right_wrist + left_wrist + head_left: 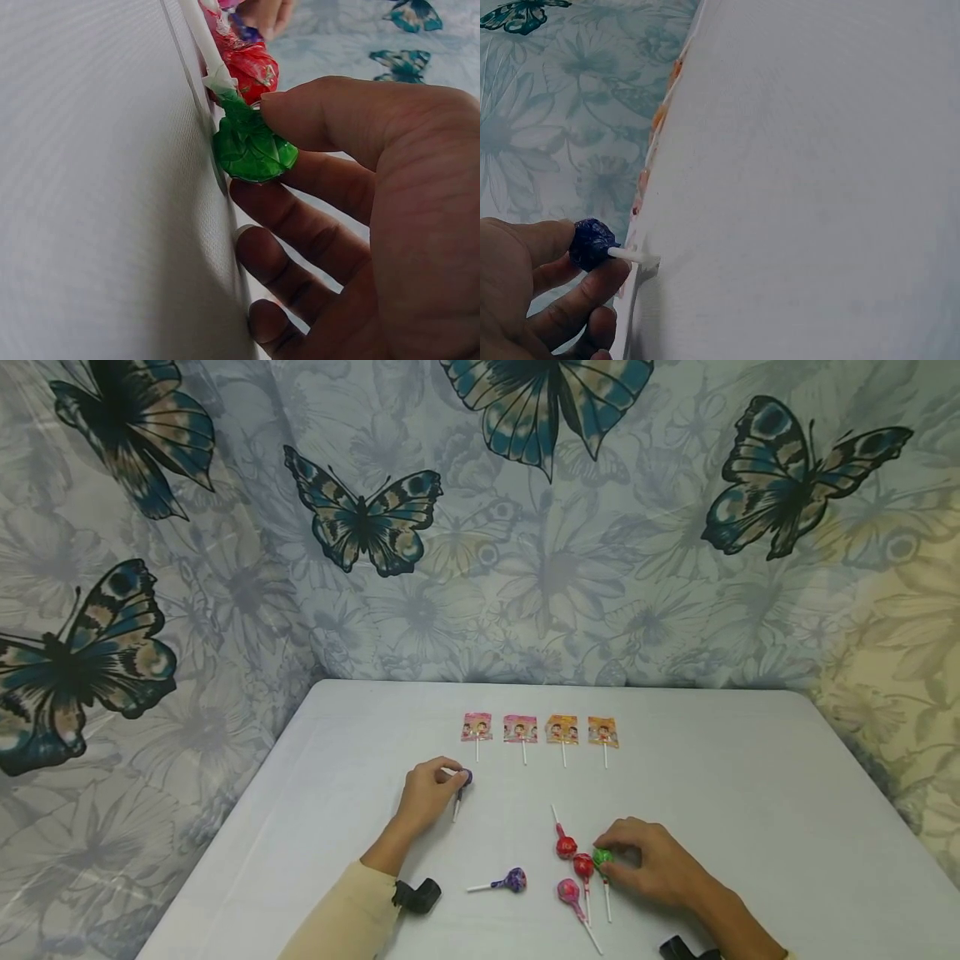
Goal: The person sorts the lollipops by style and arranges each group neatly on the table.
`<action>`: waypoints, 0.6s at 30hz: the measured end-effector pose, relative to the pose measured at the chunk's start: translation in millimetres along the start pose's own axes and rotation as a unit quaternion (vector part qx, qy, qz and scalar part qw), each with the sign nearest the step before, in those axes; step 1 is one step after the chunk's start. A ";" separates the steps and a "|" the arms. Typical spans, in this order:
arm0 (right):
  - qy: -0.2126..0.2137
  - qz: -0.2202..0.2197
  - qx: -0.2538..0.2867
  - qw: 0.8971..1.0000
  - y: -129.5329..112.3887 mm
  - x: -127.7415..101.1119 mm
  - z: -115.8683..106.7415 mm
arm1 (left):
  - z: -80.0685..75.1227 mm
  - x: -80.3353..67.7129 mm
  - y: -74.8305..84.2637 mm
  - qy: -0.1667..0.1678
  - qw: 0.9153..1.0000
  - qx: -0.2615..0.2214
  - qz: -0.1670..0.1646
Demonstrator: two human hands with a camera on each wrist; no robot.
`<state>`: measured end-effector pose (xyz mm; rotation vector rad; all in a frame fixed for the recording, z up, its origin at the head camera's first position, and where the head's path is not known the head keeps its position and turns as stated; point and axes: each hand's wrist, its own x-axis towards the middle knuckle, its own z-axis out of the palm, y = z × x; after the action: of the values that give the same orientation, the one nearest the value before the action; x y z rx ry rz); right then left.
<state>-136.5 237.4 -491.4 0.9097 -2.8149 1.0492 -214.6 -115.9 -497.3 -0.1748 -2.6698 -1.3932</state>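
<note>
My left hand (426,795) pinches a dark purple-blue lollipop (592,244) by its wrapped head, the white stick pointing down toward the tabletop. Thumb and fingers of my right hand (660,862) are round the head of a green lollipop (255,146), close to the white surface. Right beside the green one are two red lollipops (566,847), and a pink lollipop (568,890) lies just nearer to me. Between my forearms, a second purple lollipop (514,881) lies on its side with its stick to the left.
Along the far part of the white table (750,760) lies a row of flat packet lollipops, two pink packets (520,727) on the left and two orange packets (562,728) on the right, sticks toward me. Butterfly-print fabric (525,602) hangs behind the table.
</note>
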 end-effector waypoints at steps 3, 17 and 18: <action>-0.001 0.001 0.003 1.000 -0.6 0.6 -0.5 | 2.5 2.7 -2.3 0.002 1.000 0.007 -0.004; 0.004 -0.004 -0.001 1.000 1.9 0.8 2.1 | 15.7 5.8 -11.7 0.020 0.998 0.047 0.041; 0.007 -0.005 -0.002 1.000 2.0 1.1 2.1 | 15.9 6.2 -12.3 0.019 0.998 0.050 0.044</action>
<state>-138.0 236.8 -494.0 0.9113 -2.7975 1.0452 -223.5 -109.6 -515.2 -0.2495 -2.6591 -1.2218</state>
